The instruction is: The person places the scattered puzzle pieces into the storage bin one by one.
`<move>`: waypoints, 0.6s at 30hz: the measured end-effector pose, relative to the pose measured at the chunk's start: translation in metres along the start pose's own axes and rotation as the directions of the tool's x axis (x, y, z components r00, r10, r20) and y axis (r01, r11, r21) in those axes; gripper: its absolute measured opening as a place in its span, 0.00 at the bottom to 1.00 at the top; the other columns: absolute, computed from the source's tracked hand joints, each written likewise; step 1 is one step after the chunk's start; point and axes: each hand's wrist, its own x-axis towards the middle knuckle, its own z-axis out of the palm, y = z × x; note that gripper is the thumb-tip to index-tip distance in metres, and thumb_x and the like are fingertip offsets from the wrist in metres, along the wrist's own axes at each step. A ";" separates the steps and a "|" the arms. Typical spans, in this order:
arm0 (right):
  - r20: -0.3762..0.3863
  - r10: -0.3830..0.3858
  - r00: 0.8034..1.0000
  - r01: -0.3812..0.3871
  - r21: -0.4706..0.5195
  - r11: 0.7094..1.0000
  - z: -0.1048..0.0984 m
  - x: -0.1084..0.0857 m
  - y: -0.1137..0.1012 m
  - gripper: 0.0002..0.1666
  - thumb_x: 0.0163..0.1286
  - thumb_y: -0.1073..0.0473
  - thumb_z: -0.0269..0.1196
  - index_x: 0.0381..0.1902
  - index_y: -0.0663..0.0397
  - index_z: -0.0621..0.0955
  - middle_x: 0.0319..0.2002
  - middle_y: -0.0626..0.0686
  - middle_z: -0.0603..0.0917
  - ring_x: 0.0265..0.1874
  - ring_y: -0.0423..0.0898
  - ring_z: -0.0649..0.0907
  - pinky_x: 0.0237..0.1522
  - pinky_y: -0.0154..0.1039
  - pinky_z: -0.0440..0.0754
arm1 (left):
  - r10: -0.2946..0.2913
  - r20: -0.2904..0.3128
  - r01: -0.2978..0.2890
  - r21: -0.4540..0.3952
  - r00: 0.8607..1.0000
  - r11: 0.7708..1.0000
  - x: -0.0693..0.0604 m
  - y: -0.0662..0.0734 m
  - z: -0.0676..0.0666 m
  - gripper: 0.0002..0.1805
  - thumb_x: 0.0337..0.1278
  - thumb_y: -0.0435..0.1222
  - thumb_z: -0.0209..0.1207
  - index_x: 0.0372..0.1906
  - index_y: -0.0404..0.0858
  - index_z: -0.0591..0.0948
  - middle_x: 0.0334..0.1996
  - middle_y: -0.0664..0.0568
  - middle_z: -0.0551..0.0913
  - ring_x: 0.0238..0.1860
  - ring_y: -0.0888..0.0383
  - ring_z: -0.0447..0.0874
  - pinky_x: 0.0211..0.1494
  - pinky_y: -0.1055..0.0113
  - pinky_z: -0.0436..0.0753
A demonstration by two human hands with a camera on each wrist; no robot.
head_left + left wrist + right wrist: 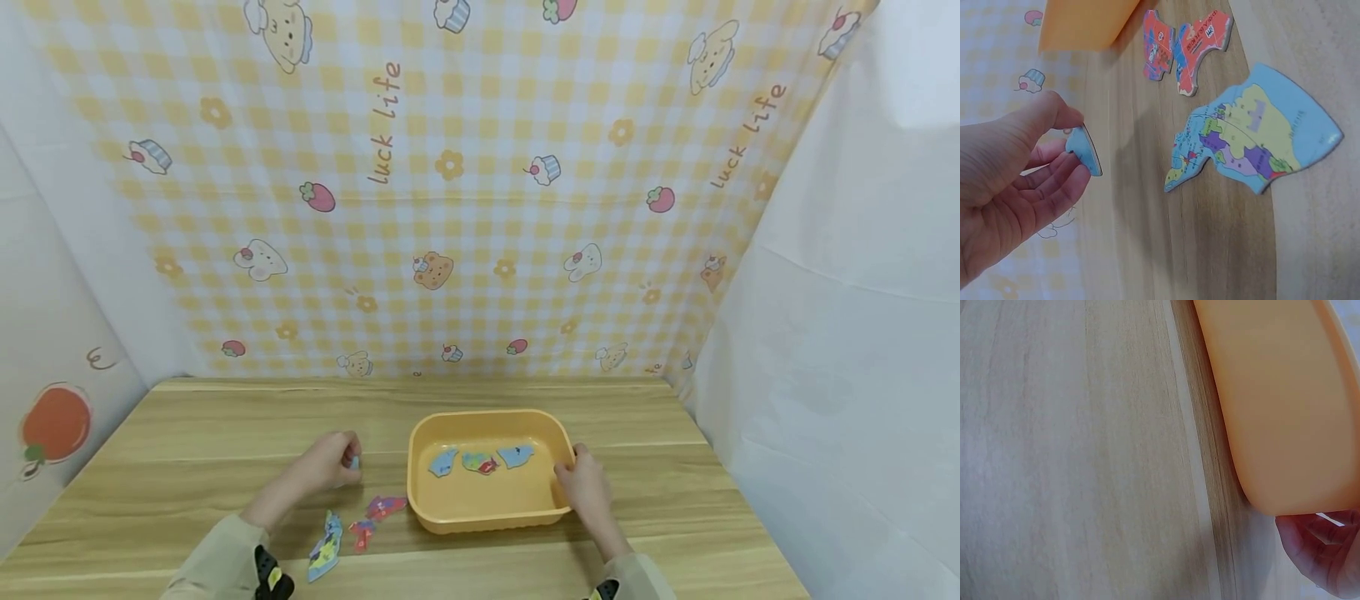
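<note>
My left hand (333, 461) pinches a small light-blue puzzle piece (1087, 152) between thumb and fingers, raised over the table left of a yellow plastic basin (491, 523). At the basin's right end, my right hand (588, 490) grips the rim, thumb on the inner side. Inside the basin lie two blue puzzle pieces (515, 456) and a green-and-red one (480, 463). Beside the left forearm, a large map-printed piece (1254, 128) in blue, yellow and purple lies on the table. Two red map pieces (1202, 47) sit between it and the basin.
The wood-grain table (645, 533) runs back to a yellow checked cloth (480, 217) with cartoon prints. White sheets (840, 333) hang at both sides. One red piece (386, 507) lies close against the basin's left wall.
</note>
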 end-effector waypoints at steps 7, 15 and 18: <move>0.004 -0.004 1.000 0.004 -0.005 1.000 -0.001 0.000 0.000 0.18 0.57 0.62 0.56 0.43 0.70 0.73 0.27 0.60 0.80 0.20 0.46 0.76 0.18 0.36 0.72 | -0.042 0.004 0.042 -0.021 0.999 0.999 0.002 0.006 -0.003 0.13 0.35 0.26 0.61 0.32 0.28 0.74 0.26 0.48 0.74 0.28 0.60 0.70 0.29 0.74 0.73; -0.001 -0.014 1.000 0.014 0.003 1.000 0.000 -0.001 0.000 0.19 0.57 0.62 0.56 0.44 0.71 0.73 0.26 0.60 0.80 0.18 0.45 0.76 0.17 0.35 0.71 | -0.050 0.008 0.050 -0.036 0.999 0.998 0.005 0.014 -0.007 0.13 0.38 0.26 0.61 0.34 0.27 0.74 0.27 0.48 0.74 0.28 0.59 0.71 0.30 0.72 0.73; -0.003 -0.013 1.000 0.013 0.009 1.000 0.000 -0.001 0.001 0.19 0.57 0.62 0.56 0.44 0.71 0.73 0.25 0.60 0.80 0.18 0.45 0.76 0.16 0.35 0.71 | -0.046 -0.003 0.046 -0.026 0.999 0.999 0.009 0.015 -0.007 0.12 0.38 0.26 0.61 0.34 0.27 0.74 0.26 0.49 0.74 0.28 0.60 0.71 0.30 0.72 0.73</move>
